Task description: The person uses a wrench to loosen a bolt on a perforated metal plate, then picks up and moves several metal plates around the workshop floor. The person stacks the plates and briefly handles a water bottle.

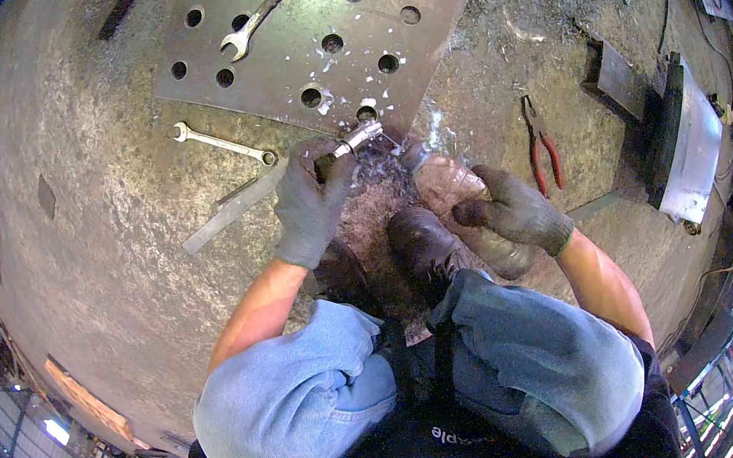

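Note:
My left hand (pixel 313 201), in a grey knit glove, is closed round a short shiny metal cylinder (pixel 360 138) just off the steel plate's near edge. In a matching glove, my right hand (pixel 515 209) grips a clear, crumpled plastic bottle (pixel 450 182), tilted with its narrow end toward the cylinder. That narrow end is close to the metal piece; whether they touch I cannot tell. White flecks and wet smears lie around them. My boots (pixel 423 240) are right below the hands.
A steel plate (pixel 275 80) with round holes bears a large wrench (pixel 247 38). On the concrete floor lie a combination wrench (pixel 223 144), a flat metal bar (pixel 236 210) and red-handled pliers (pixel 543 148). A metal block (pixel 690 143) stands at the right. Metal shavings litter the far floor.

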A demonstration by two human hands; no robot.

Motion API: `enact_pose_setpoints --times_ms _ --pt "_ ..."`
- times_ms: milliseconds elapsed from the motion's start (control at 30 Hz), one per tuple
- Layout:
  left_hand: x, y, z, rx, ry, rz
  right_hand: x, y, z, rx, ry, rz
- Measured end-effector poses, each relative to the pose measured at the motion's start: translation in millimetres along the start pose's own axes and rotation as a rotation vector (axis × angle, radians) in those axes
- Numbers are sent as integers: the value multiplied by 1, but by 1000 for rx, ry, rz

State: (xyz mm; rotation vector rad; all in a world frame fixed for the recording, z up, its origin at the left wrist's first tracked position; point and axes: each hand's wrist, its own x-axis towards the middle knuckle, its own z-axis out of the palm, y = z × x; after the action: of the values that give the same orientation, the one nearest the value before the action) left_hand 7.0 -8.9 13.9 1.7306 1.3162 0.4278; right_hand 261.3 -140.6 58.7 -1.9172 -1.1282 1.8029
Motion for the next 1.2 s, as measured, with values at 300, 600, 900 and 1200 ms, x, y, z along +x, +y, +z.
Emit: enact_pose_setpoints --times_ms 300,600,900,1200 --pt "0 -14 6 272 -1 131 0 -15 -1 -39 14 33" --pt "10 -25 12 -158 -168 -50 -1 -6 -2 -79 47 65" --pt "8 -11 13 78 -41 -2 -1 -7 -2 40 37 29" --pt "7 -22 23 287 -23 92 0 -3 0 -150 58 33"
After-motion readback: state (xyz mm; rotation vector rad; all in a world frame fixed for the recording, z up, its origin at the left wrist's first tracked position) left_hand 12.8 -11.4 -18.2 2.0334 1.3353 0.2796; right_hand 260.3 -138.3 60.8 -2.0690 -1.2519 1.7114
